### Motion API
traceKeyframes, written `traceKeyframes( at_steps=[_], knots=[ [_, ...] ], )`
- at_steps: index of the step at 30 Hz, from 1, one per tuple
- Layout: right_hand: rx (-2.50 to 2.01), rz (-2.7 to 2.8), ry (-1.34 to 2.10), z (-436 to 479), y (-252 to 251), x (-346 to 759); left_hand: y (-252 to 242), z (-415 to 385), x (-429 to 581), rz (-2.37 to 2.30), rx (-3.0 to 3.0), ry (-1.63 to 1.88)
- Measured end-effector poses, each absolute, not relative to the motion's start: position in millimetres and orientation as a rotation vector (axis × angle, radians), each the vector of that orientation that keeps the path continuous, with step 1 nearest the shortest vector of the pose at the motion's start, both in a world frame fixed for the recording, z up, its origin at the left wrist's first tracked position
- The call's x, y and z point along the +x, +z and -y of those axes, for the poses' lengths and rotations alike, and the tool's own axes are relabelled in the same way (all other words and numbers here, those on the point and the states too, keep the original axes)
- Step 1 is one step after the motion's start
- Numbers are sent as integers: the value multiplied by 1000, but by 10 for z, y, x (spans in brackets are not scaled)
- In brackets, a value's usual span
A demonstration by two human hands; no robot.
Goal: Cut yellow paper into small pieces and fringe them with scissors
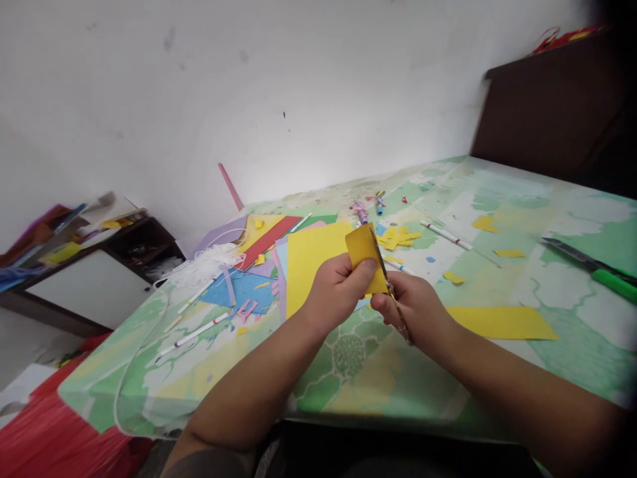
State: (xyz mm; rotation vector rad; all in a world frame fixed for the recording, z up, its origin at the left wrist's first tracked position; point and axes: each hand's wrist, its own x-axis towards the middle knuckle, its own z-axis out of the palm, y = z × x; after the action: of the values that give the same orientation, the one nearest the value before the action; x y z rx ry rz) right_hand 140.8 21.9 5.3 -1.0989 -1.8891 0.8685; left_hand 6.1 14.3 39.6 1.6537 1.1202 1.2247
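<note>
My left hand [334, 290] pinches a small yellow paper piece [361, 249], thumb on its front face. Closed around the handles of a pair of scissors [397, 302] is my right hand [421, 309]. The scissor blades point up and away, lying along the right edge of the yellow piece. How far the blades are apart I cannot tell. Behind my left hand a larger yellow sheet [308, 259] lies on the table, and a yellow strip [502, 322] sits to the right of my right wrist.
Tangled white string [212, 262], a red strip [269, 244] and blue paper [239, 295] lie at the left. Yellow cutouts [398, 237] and a marker [446, 236] lie beyond my hands. A green-handled knife or scissors [612, 282] rests far right on the patterned tablecloth [358, 385].
</note>
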Motion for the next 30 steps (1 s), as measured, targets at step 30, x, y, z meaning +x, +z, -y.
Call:
traceKeyframes(
  at_steps=[30],
  knots=[
    [-661,1177,1265,-430,18,1405,334,-116,63,-1079,1473,955]
  ],
)
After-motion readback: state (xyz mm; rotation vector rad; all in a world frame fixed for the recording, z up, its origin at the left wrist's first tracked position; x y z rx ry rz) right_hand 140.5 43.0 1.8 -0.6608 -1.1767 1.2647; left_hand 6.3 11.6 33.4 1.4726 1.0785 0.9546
